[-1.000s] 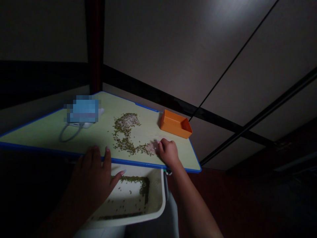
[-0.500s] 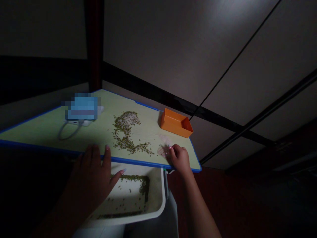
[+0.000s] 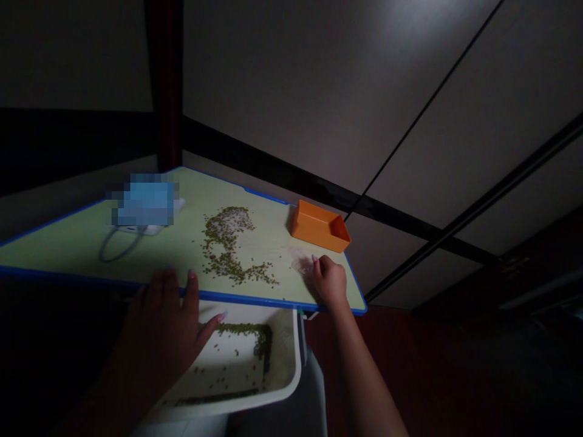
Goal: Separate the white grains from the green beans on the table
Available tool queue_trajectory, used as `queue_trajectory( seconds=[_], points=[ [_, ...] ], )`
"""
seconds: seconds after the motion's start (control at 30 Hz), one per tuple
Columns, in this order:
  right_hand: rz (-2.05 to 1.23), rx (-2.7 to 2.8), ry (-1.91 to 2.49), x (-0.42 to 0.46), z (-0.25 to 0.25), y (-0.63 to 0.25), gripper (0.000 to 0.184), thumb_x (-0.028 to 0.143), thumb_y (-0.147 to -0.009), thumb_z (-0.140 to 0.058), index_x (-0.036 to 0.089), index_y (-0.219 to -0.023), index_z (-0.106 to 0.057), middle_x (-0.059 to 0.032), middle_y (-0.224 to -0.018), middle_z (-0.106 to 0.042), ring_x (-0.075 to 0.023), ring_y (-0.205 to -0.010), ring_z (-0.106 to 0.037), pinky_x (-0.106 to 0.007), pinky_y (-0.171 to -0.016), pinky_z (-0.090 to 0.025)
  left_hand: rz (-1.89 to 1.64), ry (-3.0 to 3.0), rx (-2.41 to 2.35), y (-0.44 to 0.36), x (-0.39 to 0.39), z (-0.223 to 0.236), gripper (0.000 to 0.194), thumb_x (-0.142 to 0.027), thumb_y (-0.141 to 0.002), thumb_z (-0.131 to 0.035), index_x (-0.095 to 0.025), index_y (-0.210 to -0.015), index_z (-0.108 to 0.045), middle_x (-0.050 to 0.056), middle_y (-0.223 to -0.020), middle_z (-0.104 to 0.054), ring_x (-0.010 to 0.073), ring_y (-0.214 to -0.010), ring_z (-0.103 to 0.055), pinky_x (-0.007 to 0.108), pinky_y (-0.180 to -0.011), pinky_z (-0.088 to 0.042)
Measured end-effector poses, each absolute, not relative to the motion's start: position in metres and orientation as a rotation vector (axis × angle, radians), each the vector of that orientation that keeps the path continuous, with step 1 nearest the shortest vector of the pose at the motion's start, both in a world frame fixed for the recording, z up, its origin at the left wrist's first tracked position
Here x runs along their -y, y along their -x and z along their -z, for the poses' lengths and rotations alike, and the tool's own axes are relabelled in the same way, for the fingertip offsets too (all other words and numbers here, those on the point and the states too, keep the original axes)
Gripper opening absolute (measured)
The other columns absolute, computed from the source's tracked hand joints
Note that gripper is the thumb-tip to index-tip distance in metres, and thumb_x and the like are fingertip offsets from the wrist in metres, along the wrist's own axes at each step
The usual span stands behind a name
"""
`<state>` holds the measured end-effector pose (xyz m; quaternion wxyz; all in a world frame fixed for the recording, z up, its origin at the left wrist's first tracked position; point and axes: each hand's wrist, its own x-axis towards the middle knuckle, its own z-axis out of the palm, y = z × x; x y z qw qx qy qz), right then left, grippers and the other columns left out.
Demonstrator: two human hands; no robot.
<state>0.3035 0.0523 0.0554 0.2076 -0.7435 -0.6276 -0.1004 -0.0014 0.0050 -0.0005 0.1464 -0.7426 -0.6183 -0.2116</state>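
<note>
My left hand [image 3: 164, 328] lies at the near blue edge of the pale green tabletop [image 3: 268, 243], palm down with fingers apart and nothing in it. At the right end of the table my right hand [image 3: 330, 280] is closed, thumb and fingers pressed together. Beside its fingertips is a thin, see-through piece of something like plastic film [image 3: 299, 260]; whether the fingers grip it, I cannot tell. Small green and brown grains [image 3: 228, 243], perhaps beans, lie scattered in a curved heap between the hands, with whitish ones in its upper part.
An orange open box [image 3: 319, 227] stands at the table's far right edge. Below the near edge, a white bin [image 3: 291, 376] holds more grains along its sides. A blurred-out blue device with a looped cable [image 3: 119, 258] sits at the left. Cabinet panels rise behind the table.
My right hand has shifted slightly away from the near edge, and the film beside it looks moved the same way. My left hand stays in place. The whole view has drifted slightly.
</note>
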Motion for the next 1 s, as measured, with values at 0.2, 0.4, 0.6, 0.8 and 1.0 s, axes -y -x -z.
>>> queue_trajectory(
  seconds=[0.2, 0.4, 0.6, 0.8, 1.0],
  points=[
    [0.26, 1.816, 2.13, -0.064, -0.058, -0.296, 0.034, 0.036, -0.104, -0.045, 0.019, -0.084, -0.067, -0.0072, -0.075, -0.073, -0.0162, -0.061, -0.055, -0.029, -0.061, -0.022, 0.609, 2.146, 1.764, 0.001, -0.005, -0.003, 0.084, -0.057, -0.084, -0.029, 0.005, -0.133, -0.055, 0.04, -0.133, -0.055, 0.0538, -0.13, -0.05, 0.066, -0.101, -0.046],
    [0.105, 1.944, 2.009, -0.068, -0.056, -0.302, 0.031, 0.034, -0.102, -0.049, 0.02, -0.084, -0.069, -0.0054, -0.074, -0.072, -0.0167, -0.063, -0.057, -0.027, -0.062, -0.026, 0.52, 2.124, 1.729, 0.002, -0.005, 0.001, 0.087, -0.06, -0.085, -0.025, 0.007, -0.134, -0.052, 0.041, -0.135, -0.052, 0.0534, -0.13, -0.05, 0.063, -0.102, -0.046],
    [-0.091, 2.103, 1.735, -0.063, -0.053, -0.308, 0.029, 0.034, -0.1, -0.055, 0.019, -0.08, -0.07, -0.0016, -0.069, -0.071, -0.0146, -0.062, -0.057, -0.025, -0.072, -0.033, 0.561, 2.155, 1.772, 0.003, -0.005, 0.001, 0.087, -0.06, -0.085, -0.025, 0.006, -0.136, -0.05, 0.04, -0.137, -0.051, 0.0538, -0.134, -0.047, 0.065, -0.106, -0.042],
    [-0.041, 2.121, 1.671, -0.06, -0.05, -0.306, 0.024, 0.03, -0.099, -0.056, 0.019, -0.082, -0.07, -0.0026, -0.075, -0.074, -0.0152, -0.069, -0.061, -0.027, -0.083, -0.034, 0.621, 2.177, 1.783, 0.002, -0.005, 0.0, 0.087, -0.06, -0.084, -0.027, 0.006, -0.136, -0.05, 0.041, -0.139, -0.05, 0.0535, -0.137, -0.044, 0.066, -0.107, -0.041],
    [-0.006, 2.029, 1.726, -0.054, -0.051, -0.304, 0.027, 0.031, -0.098, -0.054, 0.02, -0.078, -0.069, -0.0025, -0.071, -0.072, -0.0163, -0.068, -0.059, -0.027, -0.079, -0.036, 0.634, 2.159, 1.818, 0.001, -0.005, 0.001, 0.082, -0.058, -0.084, -0.03, 0.002, -0.137, -0.05, 0.039, -0.141, -0.05, 0.0505, -0.141, -0.041, 0.065, -0.107, -0.041]
  ],
)
